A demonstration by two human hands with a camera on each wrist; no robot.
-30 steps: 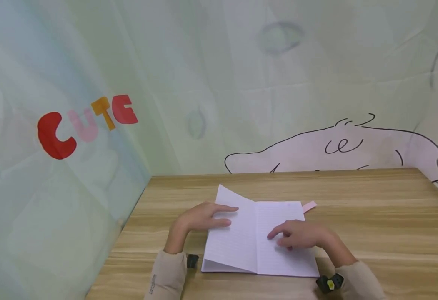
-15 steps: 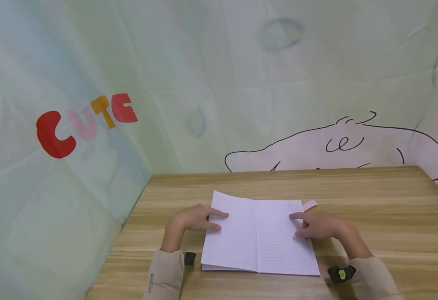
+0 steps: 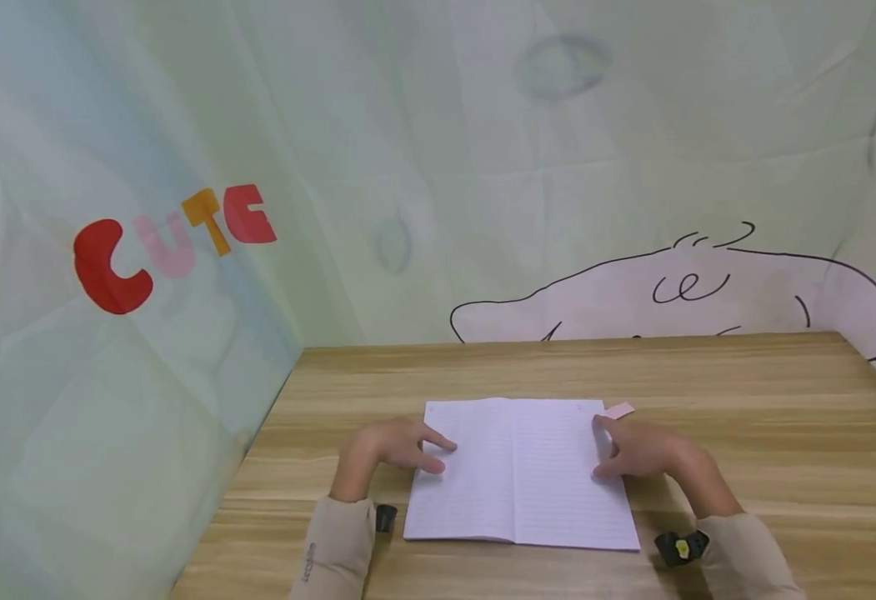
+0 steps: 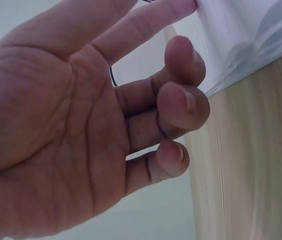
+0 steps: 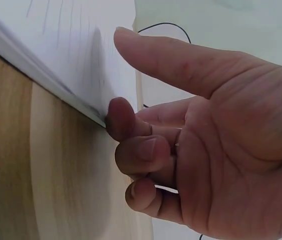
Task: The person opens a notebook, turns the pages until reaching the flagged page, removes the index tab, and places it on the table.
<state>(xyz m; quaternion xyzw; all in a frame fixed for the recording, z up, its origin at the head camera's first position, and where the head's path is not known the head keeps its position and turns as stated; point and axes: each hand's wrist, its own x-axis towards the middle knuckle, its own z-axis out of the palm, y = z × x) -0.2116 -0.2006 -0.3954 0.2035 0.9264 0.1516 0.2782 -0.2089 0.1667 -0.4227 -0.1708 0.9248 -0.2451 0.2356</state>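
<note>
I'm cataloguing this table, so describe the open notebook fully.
The notebook lies open on the wood-grained table, its white, papery pages ruled with faint lines and meeting at a central fold. The left page bows slightly near that fold. A pink tab juts out near the notebook's far right corner. The left hand and right hand reach over its outer edges; how firmly they press is unclear.

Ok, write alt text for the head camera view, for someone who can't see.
An open lined notebook lies on a wooden table, a person's left hand at its left edge, right hand at its right edge. A pink tab pokes out at the right; the backdrop reads CUTE.
</note>
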